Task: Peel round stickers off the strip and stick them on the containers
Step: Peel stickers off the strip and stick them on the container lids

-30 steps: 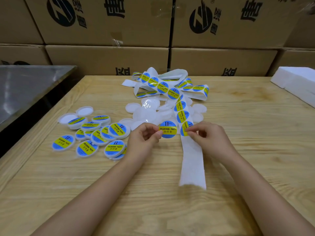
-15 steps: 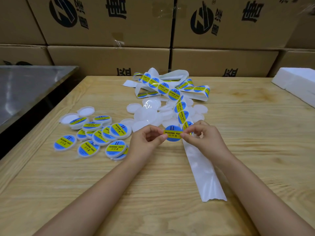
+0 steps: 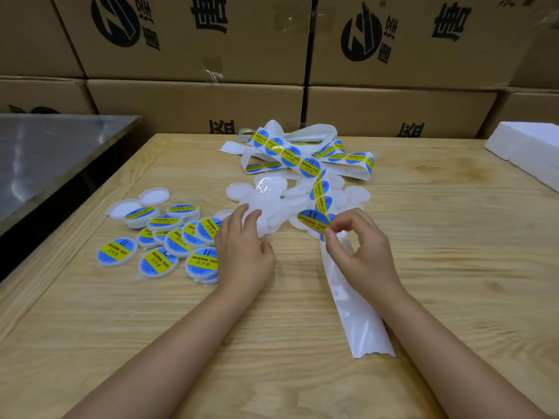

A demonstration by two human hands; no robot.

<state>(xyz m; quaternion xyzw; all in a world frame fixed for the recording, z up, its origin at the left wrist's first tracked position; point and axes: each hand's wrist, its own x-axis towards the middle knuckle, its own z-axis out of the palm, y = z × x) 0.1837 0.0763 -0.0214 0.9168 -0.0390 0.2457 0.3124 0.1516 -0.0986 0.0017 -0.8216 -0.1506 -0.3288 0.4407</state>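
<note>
My right hand [image 3: 358, 246] pinches a round blue and yellow sticker [image 3: 313, 219] by its edge, lifted above the white backing strip [image 3: 360, 313]. The strip runs from under that hand back to a tangled heap of stickers [image 3: 298, 154]. My left hand [image 3: 243, 249] reaches onto the pile of plain white containers [image 3: 272, 204], its fingertips touching one container at the pile's near edge. Whether the fingers grip it is unclear.
Several labelled containers [image 3: 165, 237] lie in a cluster to the left on the wooden table [image 3: 453, 267]. Cardboard boxes [image 3: 196, 40] stand stacked along the back. White foam blocks [image 3: 526, 149] sit at the right edge, a metal surface [image 3: 45, 152] at the left.
The left hand let go of the sticker and moved left to the plain containers. The right hand now holds the peeled sticker alone; the backing strip dropped onto the table.
</note>
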